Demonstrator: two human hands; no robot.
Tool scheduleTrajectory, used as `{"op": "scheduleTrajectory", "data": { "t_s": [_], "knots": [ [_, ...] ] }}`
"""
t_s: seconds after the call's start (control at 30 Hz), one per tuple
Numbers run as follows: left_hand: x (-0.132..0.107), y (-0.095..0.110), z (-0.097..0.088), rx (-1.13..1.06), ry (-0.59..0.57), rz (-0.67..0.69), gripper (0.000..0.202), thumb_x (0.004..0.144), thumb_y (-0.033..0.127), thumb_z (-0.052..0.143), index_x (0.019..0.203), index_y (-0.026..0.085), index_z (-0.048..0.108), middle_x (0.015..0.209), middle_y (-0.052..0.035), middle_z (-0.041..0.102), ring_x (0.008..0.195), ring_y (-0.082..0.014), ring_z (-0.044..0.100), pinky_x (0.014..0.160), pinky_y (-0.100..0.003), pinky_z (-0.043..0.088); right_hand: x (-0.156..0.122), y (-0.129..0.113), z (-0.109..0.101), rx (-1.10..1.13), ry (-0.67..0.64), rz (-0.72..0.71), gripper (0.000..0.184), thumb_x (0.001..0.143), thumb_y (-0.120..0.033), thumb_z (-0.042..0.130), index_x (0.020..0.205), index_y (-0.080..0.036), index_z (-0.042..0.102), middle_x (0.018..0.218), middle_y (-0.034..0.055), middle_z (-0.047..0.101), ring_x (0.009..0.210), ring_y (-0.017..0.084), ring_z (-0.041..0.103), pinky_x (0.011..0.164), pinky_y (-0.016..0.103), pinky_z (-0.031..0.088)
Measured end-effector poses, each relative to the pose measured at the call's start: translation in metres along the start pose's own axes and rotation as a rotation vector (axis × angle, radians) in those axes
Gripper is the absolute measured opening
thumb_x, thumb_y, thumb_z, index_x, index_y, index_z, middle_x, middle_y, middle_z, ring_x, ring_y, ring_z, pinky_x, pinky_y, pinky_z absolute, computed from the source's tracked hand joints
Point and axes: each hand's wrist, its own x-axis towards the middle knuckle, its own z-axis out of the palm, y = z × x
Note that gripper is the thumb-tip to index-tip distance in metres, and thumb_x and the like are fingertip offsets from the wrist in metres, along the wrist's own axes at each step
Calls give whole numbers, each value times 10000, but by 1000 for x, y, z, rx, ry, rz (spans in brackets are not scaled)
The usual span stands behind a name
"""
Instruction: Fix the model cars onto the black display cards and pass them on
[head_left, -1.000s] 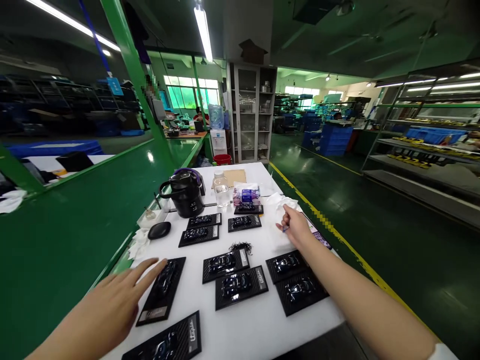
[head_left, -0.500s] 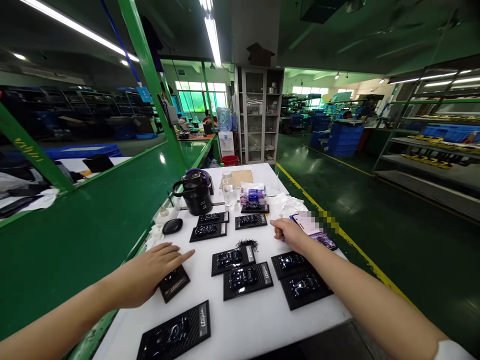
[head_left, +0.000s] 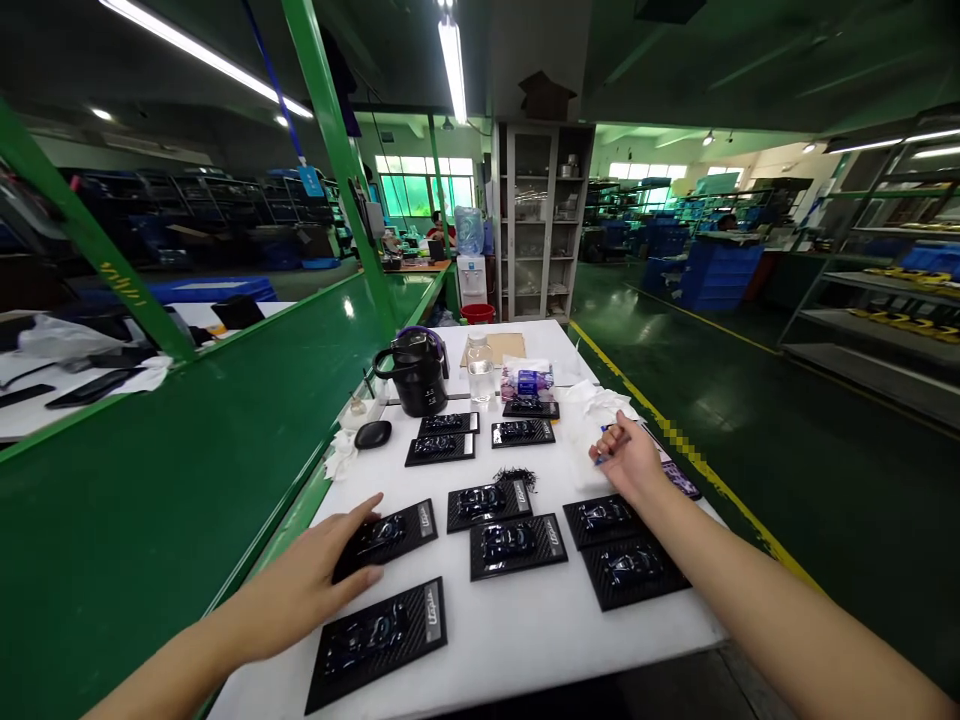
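My left hand (head_left: 315, 560) spans the left end of a black display base carrying a dark model car (head_left: 386, 532). Its fingers are spread, forefinger near the base's far edge and thumb near the front edge; the palm hides that end. My right hand (head_left: 628, 458) is raised over the table's right side, fingers curled around a small blue item (head_left: 598, 458) that I cannot make out. Closest to my left hand is another model car on a base (head_left: 375, 632). Two such models (head_left: 517, 541) lie mid-table, and two more (head_left: 634, 565) lie below my right forearm.
Farther back on the white table (head_left: 517, 635) are more car models (head_left: 523, 431), a heap of small black pieces (head_left: 517, 478), a mouse (head_left: 373, 434), a black jug (head_left: 420, 375), a clear bottle (head_left: 480, 370) and white tissue (head_left: 600, 400). A phone (head_left: 681, 480) lies at the right edge.
The base at my left hand has turned, its lettered end now pointing right. My right hand has lifted and its fingers point upward. The view has shifted slightly left.
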Motion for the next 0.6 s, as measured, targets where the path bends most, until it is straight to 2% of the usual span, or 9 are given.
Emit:
{"op": "scheduleTrajectory", "data": {
  "t_s": [0.1,0.17,0.23,0.33,0.43,0.53,0.6],
  "knots": [
    [-20,7,3,-16,-92,27,967,822,599,641,1566,328,85,1632,-46,197,1483,-356,244,1194,-516,314,5,-6,0,-44,-8,-10,289,1001,-432,528,1074,-166,616,947,33,638,703,122,601,625,272,538],
    [-27,16,6,16,-133,7,1149,688,488,783,1565,327,58,1639,-36,166,1502,-364,173,1219,-533,261,4,-4,4,-113,-49,27,274,988,-398,565,1120,-163,617,1026,53,647,788,147,634,683,305,562],
    [-29,25,10,51,-131,-19,1239,591,382,823,1566,320,59,1637,-26,176,1510,-354,146,1240,-526,221,1,1,11,-199,-98,70,275,975,-363,596,1160,-160,613,1093,68,646,868,174,652,741,343,576],
    [-26,30,17,63,-82,-24,1209,578,341,789,1568,299,97,1630,-31,196,1503,-338,189,1245,-491,242,-5,10,21,-323,-143,87,302,964,-339,617,1205,-158,601,1167,82,633,957,204,653,807,390,575],
    [-23,21,18,47,-37,19,1125,616,312,739,1566,293,138,1621,-36,230,1487,-333,245,1234,-465,284,-8,5,30,-403,-153,49,294,967,-339,612,1199,-158,601,1160,79,633,948,200,652,801,387,573],
    [-22,10,13,12,-32,58,1096,627,280,723,1563,291,154,1606,-50,272,1461,-341,307,1208,-457,338,-18,-14,47,-405,-166,-48,183,920,-321,671,959,-146,635,920,22,635,770,148,613,704,308,541],
    [-21,9,9,-24,-48,45,1109,617,275,741,1562,283,161,1606,-67,272,1456,-352,313,1201,-465,347,-36,-27,69,-351,-206,-136,274,845,-353,736,727,-178,562,724,-25,545,663,126,527,661,273,489]
  ]
}}
